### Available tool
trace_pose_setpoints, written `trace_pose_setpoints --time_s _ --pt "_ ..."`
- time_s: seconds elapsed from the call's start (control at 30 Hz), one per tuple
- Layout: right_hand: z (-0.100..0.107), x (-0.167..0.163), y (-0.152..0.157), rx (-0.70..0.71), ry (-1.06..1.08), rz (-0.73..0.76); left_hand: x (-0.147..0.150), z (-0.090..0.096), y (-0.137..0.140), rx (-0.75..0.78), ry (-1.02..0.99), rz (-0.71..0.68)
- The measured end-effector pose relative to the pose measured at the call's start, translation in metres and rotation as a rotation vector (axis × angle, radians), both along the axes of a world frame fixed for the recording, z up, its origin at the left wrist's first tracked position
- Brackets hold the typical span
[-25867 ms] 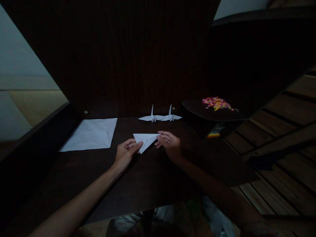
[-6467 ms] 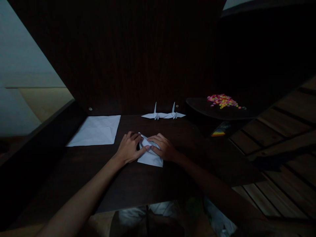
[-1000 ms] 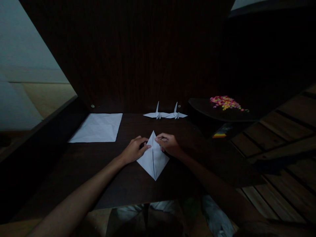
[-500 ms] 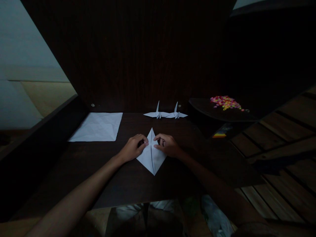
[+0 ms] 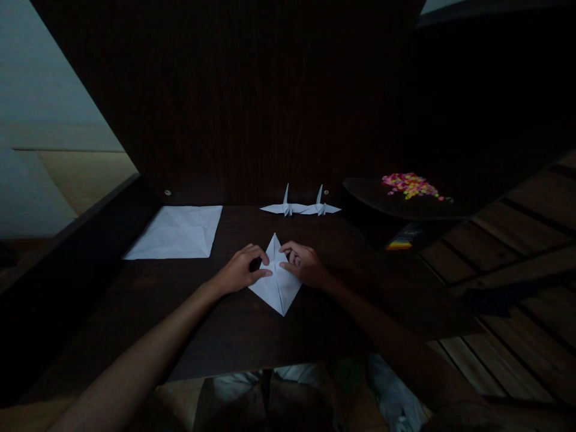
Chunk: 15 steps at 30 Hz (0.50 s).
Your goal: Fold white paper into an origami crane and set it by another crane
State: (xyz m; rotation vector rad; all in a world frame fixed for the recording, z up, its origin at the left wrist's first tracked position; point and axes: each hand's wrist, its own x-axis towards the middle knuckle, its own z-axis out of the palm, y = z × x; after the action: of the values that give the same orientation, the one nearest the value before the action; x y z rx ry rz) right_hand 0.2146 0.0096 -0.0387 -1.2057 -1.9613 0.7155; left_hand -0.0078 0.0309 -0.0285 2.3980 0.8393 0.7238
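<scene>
A white paper folded into a kite shape (image 5: 281, 291) lies on the dark tabletop in front of me, a crease running down its middle. From the left side my left hand (image 5: 246, 268) holds it, the thumb resting on the paper and the index finger bent onto its upper part. My right hand (image 5: 306, 264) grips the opposite edge, with thumb and index fingertips on the paper and the other fingers curled. Behind the folded paper stand two white origami cranes (image 5: 302, 209), wing to wing.
A creased white paper sheet (image 5: 180, 233) lies flat at the left, near the raised side board (image 5: 67, 240). On the right, a small dark shelf (image 5: 369, 195) carries a pile of small colourful pieces (image 5: 411, 185). A tall dark panel (image 5: 247, 102) rises at the back.
The lower tip of the folded paper has shifted slightly right and up. My left thumb has moved a little down and away from the index finger; the right hand stays almost the same.
</scene>
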Motion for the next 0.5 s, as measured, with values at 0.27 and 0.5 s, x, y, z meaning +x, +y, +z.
trace_pose_setpoints --time_s 0.27,0.5 --pt "0.0015 0.0057 0.0029 -0.148 0.057 0.04 0.0004 0.0025 -0.0019 -0.099 -0.03 0.094" --pt "0.0004 0.0019 0.0016 -0.148 0.079 0.014 0.0025 0.0009 -0.0038 -0.208 -0.11 0.148"
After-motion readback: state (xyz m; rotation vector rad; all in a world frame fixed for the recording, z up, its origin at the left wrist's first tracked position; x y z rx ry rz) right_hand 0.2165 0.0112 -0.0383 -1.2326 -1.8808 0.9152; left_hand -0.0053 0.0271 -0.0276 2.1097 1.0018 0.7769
